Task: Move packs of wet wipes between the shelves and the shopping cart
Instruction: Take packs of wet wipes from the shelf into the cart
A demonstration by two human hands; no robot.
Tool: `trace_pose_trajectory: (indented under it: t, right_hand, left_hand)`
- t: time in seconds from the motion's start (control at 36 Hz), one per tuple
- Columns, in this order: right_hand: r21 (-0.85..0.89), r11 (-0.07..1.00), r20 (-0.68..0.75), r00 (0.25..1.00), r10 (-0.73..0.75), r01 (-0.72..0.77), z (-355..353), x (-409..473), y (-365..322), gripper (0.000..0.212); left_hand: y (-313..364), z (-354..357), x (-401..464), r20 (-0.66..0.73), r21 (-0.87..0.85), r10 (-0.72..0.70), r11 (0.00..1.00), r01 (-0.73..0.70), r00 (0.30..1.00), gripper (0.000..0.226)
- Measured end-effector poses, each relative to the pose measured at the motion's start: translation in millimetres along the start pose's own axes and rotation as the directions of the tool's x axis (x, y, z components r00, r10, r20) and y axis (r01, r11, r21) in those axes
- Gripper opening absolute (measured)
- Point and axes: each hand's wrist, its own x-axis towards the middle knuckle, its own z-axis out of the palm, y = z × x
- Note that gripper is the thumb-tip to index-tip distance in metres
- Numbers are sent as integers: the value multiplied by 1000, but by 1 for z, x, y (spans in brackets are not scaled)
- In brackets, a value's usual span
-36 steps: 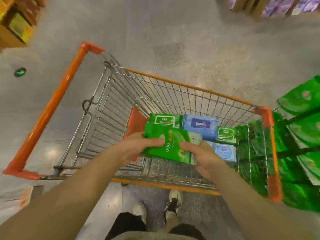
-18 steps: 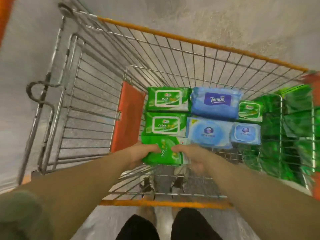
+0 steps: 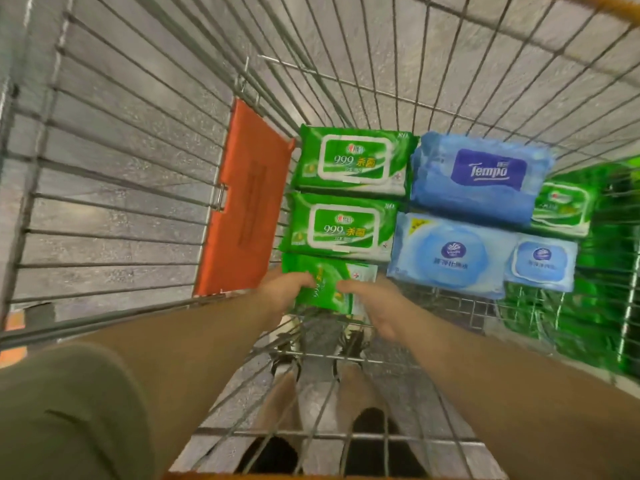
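- Since a second ago both arms have gone deep into the shopping cart (image 3: 145, 140), and the green pack (image 3: 329, 284) now sits low at the frame's centre, touching the cart floor.
- The left hand (image 3: 284, 294) and right hand (image 3: 372, 306) grip its two ends, fingers curled over it.
- Two green 999 packs (image 3: 349, 199) lie just above it; blue packs (image 3: 478, 216) lie to the right.
- An orange flap (image 3: 244, 202) stands at the left.

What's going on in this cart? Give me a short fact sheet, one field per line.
setting: wire shopping cart seen from above
packs lying flat: two large green, one small green, three blue
held pack: green wipes pack, at the near end of the green column
left hand: grips the pack's left side
right hand: grips its right side
other: orange flap left of the packs
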Motion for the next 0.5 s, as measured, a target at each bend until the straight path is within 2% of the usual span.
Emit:
trace_pose_trajectory:
  t: [0.06,0.11,0.14,0.19,0.25,0.28,0.31,0.36,0.42,0.5]
  right_hand:
    - [-10,1000,-55,998,2,-3,7,-12,-10,96]
    - [-46,999,-118,993,3,-9,11,-15,-14,69]
    - [-69,998,-137,991,0,-9,11,-15,-15,64]
    - [-138,990,-165,986,-2,-21,12,-13,-15,73]
    - [-204,978,-172,985,-1,-34,13,-16,-17,103]
    - [-238,970,-165,986,8,-47,14,-21,-20,112]
    - [-292,955,-163,987,10,-58,15,-28,-23,108]
    - [-417,906,-168,986,-1,-71,17,-41,-28,86]
    - [-535,842,-179,983,-27,-74,18,-54,-34,74]
    - [-667,745,-161,980,-118,-20,23,-81,-46,62]
  left_hand:
    - [0,4,-1,-22,24,8,1000,-7,1000,69]
    - [-7,5,8,-56,84,21,996,-16,998,99]
    - [-8,4,9,-62,100,21,995,-15,998,107]
    - [-23,1,34,-82,140,28,990,-16,996,102]
    - [-11,0,15,-90,223,27,975,-6,996,94]
    - [-4,0,3,-86,263,35,965,-11,996,91]
    - [3,0,-10,-101,298,40,955,-8,994,86]
    - [16,-1,-35,-124,345,46,939,-1,991,76]
    - [25,-2,-53,-145,386,48,922,12,988,79]
    - [39,-7,-85,-134,425,125,904,-57,983,80]
